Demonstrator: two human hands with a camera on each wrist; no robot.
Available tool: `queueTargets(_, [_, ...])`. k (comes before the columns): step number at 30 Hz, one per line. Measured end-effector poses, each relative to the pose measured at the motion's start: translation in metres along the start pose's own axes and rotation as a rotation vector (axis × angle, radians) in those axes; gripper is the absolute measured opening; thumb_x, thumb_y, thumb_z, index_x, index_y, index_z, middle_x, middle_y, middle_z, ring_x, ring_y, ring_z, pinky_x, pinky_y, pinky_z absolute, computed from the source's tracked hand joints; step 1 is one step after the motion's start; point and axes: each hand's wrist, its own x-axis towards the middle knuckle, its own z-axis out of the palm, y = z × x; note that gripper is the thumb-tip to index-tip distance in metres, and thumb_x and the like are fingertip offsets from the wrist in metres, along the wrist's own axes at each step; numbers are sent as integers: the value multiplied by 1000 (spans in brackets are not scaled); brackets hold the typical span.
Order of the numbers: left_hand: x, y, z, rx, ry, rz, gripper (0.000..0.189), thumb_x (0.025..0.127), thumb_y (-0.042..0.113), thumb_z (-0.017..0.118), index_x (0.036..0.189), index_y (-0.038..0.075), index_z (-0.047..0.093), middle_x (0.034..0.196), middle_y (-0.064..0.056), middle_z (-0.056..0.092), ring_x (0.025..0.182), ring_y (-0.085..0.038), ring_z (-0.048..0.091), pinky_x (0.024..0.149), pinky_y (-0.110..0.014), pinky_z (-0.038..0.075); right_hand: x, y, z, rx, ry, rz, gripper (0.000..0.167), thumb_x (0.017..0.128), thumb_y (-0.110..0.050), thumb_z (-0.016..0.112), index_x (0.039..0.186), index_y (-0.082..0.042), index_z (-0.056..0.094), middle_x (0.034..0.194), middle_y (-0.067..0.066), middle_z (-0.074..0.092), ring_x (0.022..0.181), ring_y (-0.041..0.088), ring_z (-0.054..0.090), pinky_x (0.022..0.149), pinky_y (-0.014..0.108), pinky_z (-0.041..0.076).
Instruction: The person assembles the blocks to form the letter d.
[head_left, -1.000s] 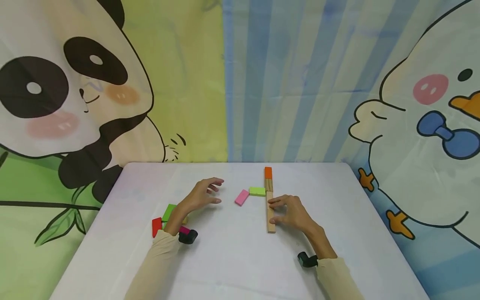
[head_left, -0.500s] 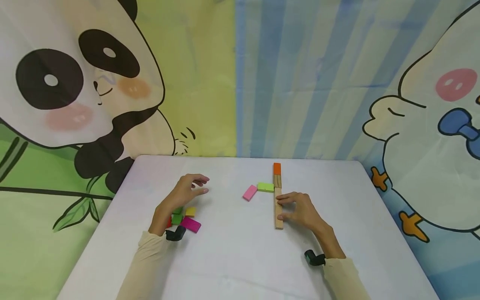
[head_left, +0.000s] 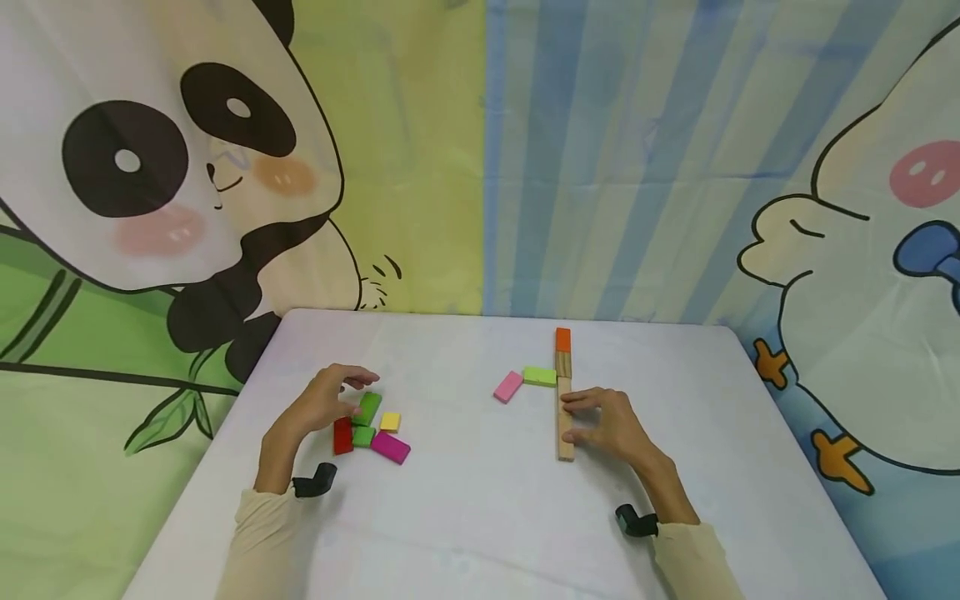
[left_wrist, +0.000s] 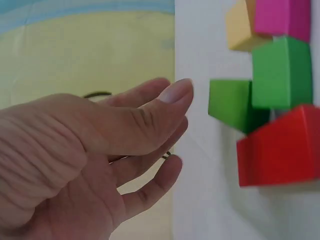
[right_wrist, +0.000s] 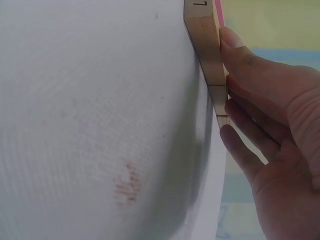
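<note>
Over the left part of the table, my left hand (head_left: 318, 402) holds nothing, its fingers apart and gently bent. Its thumb tip is beside a loose cluster: a red block (head_left: 342, 436), a green block (head_left: 367, 407), a smaller green block (head_left: 363, 437), a yellow block (head_left: 390, 422) and a magenta block (head_left: 391, 447). My right hand (head_left: 611, 425) touches a straight row of plain wooden blocks (head_left: 565, 429) with thumb and fingertips along its right side. An orange block (head_left: 562, 339) caps the row's far end. From the row's left side extends a lime block (head_left: 540, 377), with a pink block (head_left: 508, 387) slanting off it.
The white table (head_left: 465, 517) ends at the back against a printed cloth (head_left: 420, 167) with a panda and a bird. A small black camera (head_left: 315, 481) sits on the left wrist, another black camera (head_left: 636, 521) on the right.
My left hand has drawn back leftward and lowered to the coloured cluster, uncovering its blocks. My right hand stays at the wooden row. The head view has shifted slightly.
</note>
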Motion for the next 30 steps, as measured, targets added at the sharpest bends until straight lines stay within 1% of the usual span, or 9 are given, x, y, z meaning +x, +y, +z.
queueTargets(3, [-6,-7,-1,-25,-36,-29,56,88,-9,84,141,-2,68,138,-23,72,126,-43,63,112,-65,51,-1,-1,-1,7,7,-7,53,69,-15,104,117,-3,84,126,4,83,125,34,74,112,61,52])
queueTargets(6, [-8,-9,-2,-20,-54,-45,59,86,-7,86,142,-1,68,138,-22,71,128,-43,62,112,-66,51,-1,-1,-3,8,11,-17,53,69,-15,104,117,-3,84,125,5,83,124,35,74,112,61,52])
queueTargets(13, [1,-12,-6,25,-72,-37,59,83,-7,89,139,-2,70,135,-21,73,126,-41,63,113,-65,51,2,-1,-5,11,21,-25,52,70,-14,103,117,-2,84,126,6,82,125,36,74,112,61,53])
queueTargets(17, [6,-16,-4,35,-79,-35,58,82,-7,90,138,-2,71,134,-21,74,125,-41,64,113,-65,51,4,-1,-5,12,16,-16,52,71,-15,103,118,-2,84,127,7,82,126,37,73,113,61,51])
queueTargets(19, [6,-19,-2,35,-77,-40,58,82,-7,89,137,-2,72,134,-21,74,124,-40,65,112,-64,51,4,0,-5,18,10,-10,52,71,-15,103,118,-2,84,127,7,82,127,37,73,114,61,51])
queueTargets(24, [3,-25,4,23,-70,-74,57,84,-6,89,138,-1,72,135,-22,73,125,-41,65,111,-62,54,2,0,-3,38,11,-9,53,70,-14,103,118,-1,84,127,7,82,127,36,73,114,60,51])
queueTargets(27, [3,-26,6,42,-61,-73,55,85,-4,89,137,-1,73,134,-22,74,124,-41,66,109,-62,54,0,0,-2,46,14,-14,54,70,-13,103,118,-2,84,127,6,82,126,35,73,113,59,52])
queueTargets(30, [6,-27,7,66,-48,-71,52,86,-3,88,136,0,74,130,-20,76,122,-39,66,109,-61,55,-1,2,-2,49,18,-16,53,69,-14,104,117,-2,84,127,5,82,126,35,74,112,58,53])
